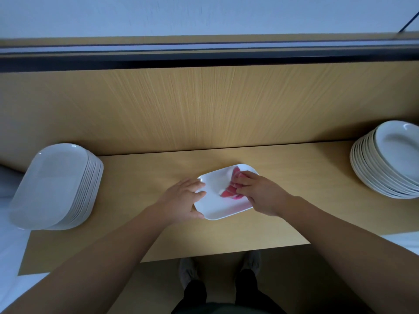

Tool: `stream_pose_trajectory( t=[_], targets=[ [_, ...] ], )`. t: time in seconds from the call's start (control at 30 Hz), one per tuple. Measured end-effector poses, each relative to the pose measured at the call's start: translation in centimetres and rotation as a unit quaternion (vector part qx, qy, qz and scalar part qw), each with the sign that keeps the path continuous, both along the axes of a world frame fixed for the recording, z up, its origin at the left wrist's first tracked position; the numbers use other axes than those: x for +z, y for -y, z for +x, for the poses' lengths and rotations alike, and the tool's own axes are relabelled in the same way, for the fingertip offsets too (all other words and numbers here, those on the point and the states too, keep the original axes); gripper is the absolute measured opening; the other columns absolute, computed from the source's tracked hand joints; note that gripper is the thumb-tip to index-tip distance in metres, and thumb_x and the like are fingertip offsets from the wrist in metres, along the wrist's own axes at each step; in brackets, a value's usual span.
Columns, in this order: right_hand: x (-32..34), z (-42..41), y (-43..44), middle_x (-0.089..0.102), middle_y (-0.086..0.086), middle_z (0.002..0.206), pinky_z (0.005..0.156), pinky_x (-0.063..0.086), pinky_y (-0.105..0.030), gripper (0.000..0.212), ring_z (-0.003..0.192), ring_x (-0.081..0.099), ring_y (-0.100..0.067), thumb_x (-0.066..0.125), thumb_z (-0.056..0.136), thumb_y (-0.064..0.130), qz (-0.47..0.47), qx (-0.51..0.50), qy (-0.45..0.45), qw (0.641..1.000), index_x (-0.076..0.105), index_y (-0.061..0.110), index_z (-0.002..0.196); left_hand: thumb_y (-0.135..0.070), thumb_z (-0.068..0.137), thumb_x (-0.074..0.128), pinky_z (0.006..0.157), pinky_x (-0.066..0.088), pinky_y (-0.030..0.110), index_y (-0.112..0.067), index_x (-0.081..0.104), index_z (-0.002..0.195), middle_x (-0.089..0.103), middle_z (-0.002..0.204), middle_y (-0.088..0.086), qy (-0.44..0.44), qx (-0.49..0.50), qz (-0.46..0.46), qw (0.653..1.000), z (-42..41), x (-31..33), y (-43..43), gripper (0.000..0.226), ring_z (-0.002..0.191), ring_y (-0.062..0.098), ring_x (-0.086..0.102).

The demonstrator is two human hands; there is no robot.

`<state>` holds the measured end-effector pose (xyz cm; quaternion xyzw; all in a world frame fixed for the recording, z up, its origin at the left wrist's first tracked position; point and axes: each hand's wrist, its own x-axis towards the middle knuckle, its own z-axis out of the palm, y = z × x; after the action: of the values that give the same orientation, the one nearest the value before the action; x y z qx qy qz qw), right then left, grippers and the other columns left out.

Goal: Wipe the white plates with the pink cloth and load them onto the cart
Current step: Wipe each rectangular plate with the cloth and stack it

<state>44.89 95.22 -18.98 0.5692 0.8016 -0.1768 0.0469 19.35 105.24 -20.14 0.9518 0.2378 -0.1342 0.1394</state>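
While the left hand point(183, 200) grips the edge of the one white plate point(217, 207) sitting mid-table point(158, 223), the right hand point(260, 193) is curled around the one pink cloth point(229, 190), pressing it onto that plate. Two plate piles too: left stack point(56, 186), right stack point(390, 162), honestly can't count either exactly.

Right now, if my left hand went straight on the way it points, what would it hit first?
Your left hand grips the left edge of the white plate, pointing across it. Going straight on, it would probably meet the pink cloth first, held on the plate by your right hand.
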Motion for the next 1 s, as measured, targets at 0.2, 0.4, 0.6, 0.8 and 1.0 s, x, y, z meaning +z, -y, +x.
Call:
stream_pose_trajectory(
  t=[0.2, 0.4, 0.6, 0.8, 1.0],
  targets=[
    [-2.3, 0.1, -2.9, 0.060, -0.008, 0.129, 0.092, 0.051, -0.053, 0.062, 0.120, 0.054, -0.042, 0.075, 0.062, 0.002, -0.012, 0.064, 0.109, 0.992, 0.067, 0.020, 0.120, -0.055, 0.086, 0.060, 0.116, 0.019, 0.026, -0.017, 0.049, 0.140, 0.029, 0.156, -0.005, -0.014, -0.010, -0.055, 0.998, 1.2, -1.1, 1.5, 0.067, 0.145, 0.015, 0.023],
    [-2.4, 0.6, -1.4, 0.010, 0.001, 0.162, 0.119, 0.005, -0.038, 0.072, 0.149, 0.005, -0.032, 0.048, 0.092, 0.017, -0.049, 0.006, 0.185, 0.981, 0.012, 0.026, 0.154, -0.048, 0.096, 0.048, 0.116, -0.002, 0.022, -0.016, 0.028, 0.151, 0.008, 0.161, -0.004, -0.065, -0.004, -0.082, 0.995, 1.4, -1.7, 1.7, 0.067, 0.148, 0.012, 0.002],
    [-1.9, 0.7, 0.2, 0.001, 0.000, 0.162, 0.120, 0.002, -0.035, 0.072, 0.149, -0.005, -0.025, 0.039, 0.093, 0.015, -0.101, -0.070, 0.165, 0.979, 0.003, 0.025, 0.155, -0.043, 0.100, 0.040, 0.115, -0.009, 0.024, -0.009, 0.023, 0.152, 0.005, 0.162, 0.002, -0.087, -0.023, -0.056, 0.994, 1.9, -1.4, 2.1, 0.064, 0.148, 0.013, 0.002],
    [-1.8, -0.1, 2.2, 0.005, -0.006, 0.162, 0.121, 0.012, -0.041, 0.056, 0.149, -0.003, -0.029, 0.021, 0.104, 0.040, -0.120, -0.089, 0.130, 0.980, 0.010, 0.020, 0.155, -0.040, 0.101, 0.038, 0.116, -0.004, 0.028, -0.001, 0.030, 0.147, 0.010, 0.161, 0.008, -0.087, -0.042, -0.031, 0.995, 2.2, -0.8, 2.5, 0.060, 0.148, 0.017, 0.008],
    [-2.6, -1.2, 3.8, 0.023, -0.007, 0.154, 0.111, 0.034, -0.047, 0.053, 0.145, 0.011, -0.032, 0.025, 0.104, 0.041, -0.121, -0.129, 0.096, 0.980, 0.022, 0.020, 0.153, -0.040, 0.102, 0.036, 0.117, -0.002, 0.033, -0.002, 0.027, 0.148, 0.008, 0.161, 0.009, -0.109, -0.059, -0.012, 0.992, 2.2, -1.0, 2.5, 0.061, 0.148, 0.019, 0.007]
  ],
)
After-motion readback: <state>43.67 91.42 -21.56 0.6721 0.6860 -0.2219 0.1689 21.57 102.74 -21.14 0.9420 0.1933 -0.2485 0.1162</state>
